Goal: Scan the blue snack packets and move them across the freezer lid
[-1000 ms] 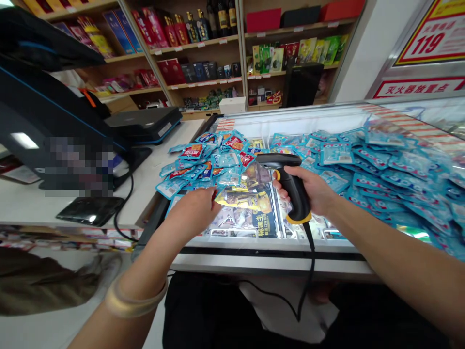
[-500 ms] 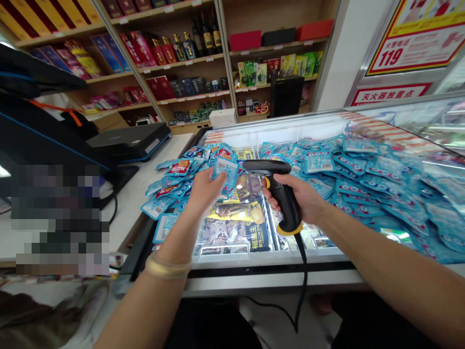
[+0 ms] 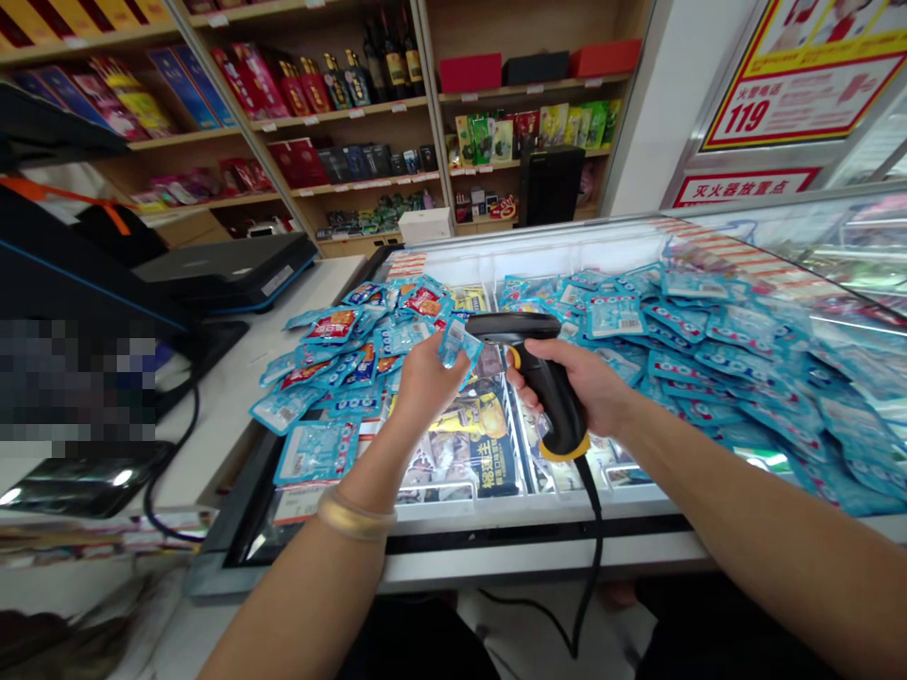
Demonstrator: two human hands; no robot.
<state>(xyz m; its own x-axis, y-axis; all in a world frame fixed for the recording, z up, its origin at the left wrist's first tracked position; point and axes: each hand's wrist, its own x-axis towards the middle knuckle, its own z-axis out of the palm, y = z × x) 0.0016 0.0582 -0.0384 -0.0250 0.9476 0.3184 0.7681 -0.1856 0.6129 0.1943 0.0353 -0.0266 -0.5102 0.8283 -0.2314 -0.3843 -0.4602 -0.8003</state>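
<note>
My right hand (image 3: 591, 382) is wrapped round the grip of a black and yellow barcode scanner (image 3: 559, 406), whose head points left. Between the thumb and fingers of my left hand (image 3: 429, 378) is a small blue snack packet (image 3: 459, 348), tilted, with a white label showing. It is close in front of the scanner's head; whether they touch I cannot tell. Left of my left hand lies a pile of blue packets (image 3: 340, 331), some with red or orange fronts. A larger heap of blue packets (image 3: 715, 340) spreads out to the right of the scanner.
Both piles rest on the glass top of a chest freezer (image 3: 425, 510), with packaged goods inside. The scanner's cable (image 3: 595, 557) hangs over its front edge. At the left stands a counter (image 3: 283, 316) with a flat black device (image 3: 227, 269). Stocked shelves (image 3: 368, 109) line the back.
My left hand has brought the packet right, up to the scanner's head, and the packet has tilted. The scanner stays nearly in place. The view has shifted slightly.
</note>
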